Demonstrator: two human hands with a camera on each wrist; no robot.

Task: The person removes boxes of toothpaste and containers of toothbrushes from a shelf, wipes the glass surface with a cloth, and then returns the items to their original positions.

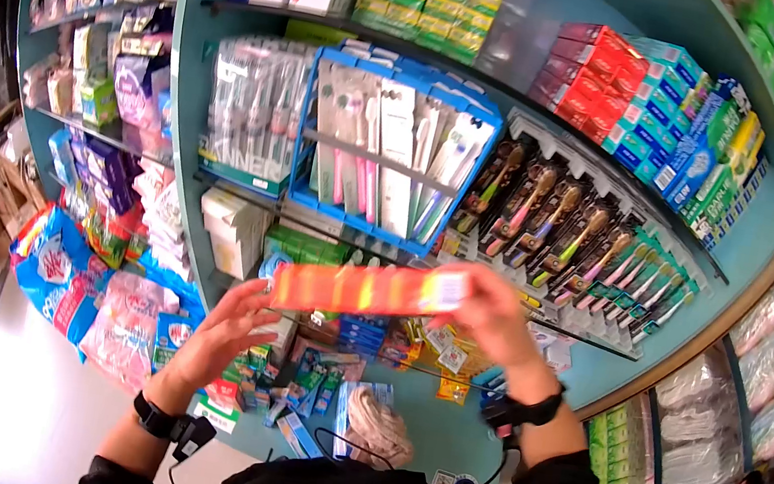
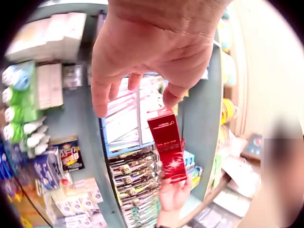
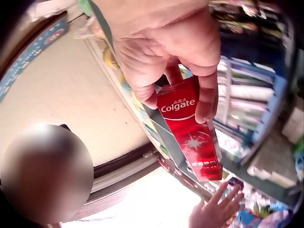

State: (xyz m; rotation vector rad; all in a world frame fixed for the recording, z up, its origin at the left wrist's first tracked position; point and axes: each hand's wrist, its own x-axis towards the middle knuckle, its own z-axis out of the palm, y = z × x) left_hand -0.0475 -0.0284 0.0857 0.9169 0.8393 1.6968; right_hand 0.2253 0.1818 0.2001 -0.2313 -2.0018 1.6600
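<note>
My right hand [image 1: 495, 325] grips one end of a long red toothpaste box [image 3: 190, 133] marked Colgate, thumb on one side and fingers on the other. In the head view the box [image 1: 364, 289] is held crosswise in front of the shelves, blurred along its length. My left hand [image 1: 226, 328] is by the box's other end with its fingers spread and holds nothing. From the left wrist, the thumb of the left hand [image 2: 152, 52] appears right at the near end of the box [image 2: 168, 145], while the right hand [image 2: 173, 194] holds the far end.
A blue rack [image 1: 298, 167] of packaged toothbrushes stands on the shelf, with hanging toothbrushes [image 1: 562, 224] to its right. Red toothpaste boxes [image 1: 587, 66] are stacked on the upper right shelf. Below lie small packets [image 1: 314, 383] and a beige knitted bundle [image 1: 378, 428].
</note>
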